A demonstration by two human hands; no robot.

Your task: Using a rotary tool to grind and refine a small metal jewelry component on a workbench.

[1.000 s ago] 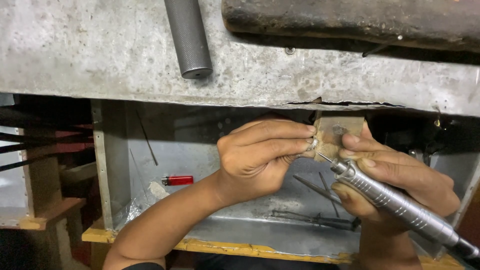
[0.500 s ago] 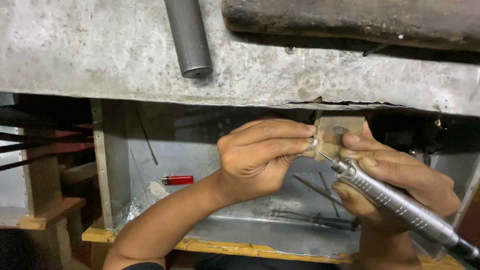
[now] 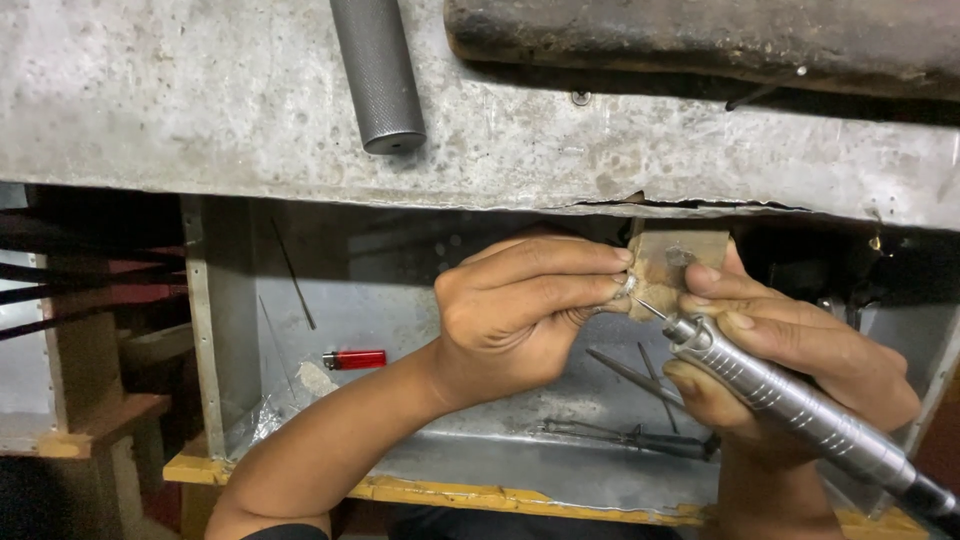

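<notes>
Nothing really moved since the earlier frame: the left hand (image 3: 520,320) stayed pinched shut on a small silver ring (image 3: 629,285), pressed against the wooden bench peg (image 3: 672,262) jutting from the worktop (image 3: 200,110) edge. The right hand (image 3: 790,370) kept its grip clamped around the metal rotary handpiece (image 3: 790,400), bit tip right at the ring. A red lighter (image 3: 355,359) lay in the metal tray (image 3: 480,455) below.

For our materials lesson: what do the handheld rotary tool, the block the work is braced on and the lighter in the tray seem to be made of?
Rotary tool, in the right hand: likely metal, silver-grey, ribbed, with a dull sheen.
Block, beside the left hand: probably wood, tan, matte, with worn edges.
Lighter: seemingly glossy red plastic with a silvery, perhaps metal, cap.
</notes>
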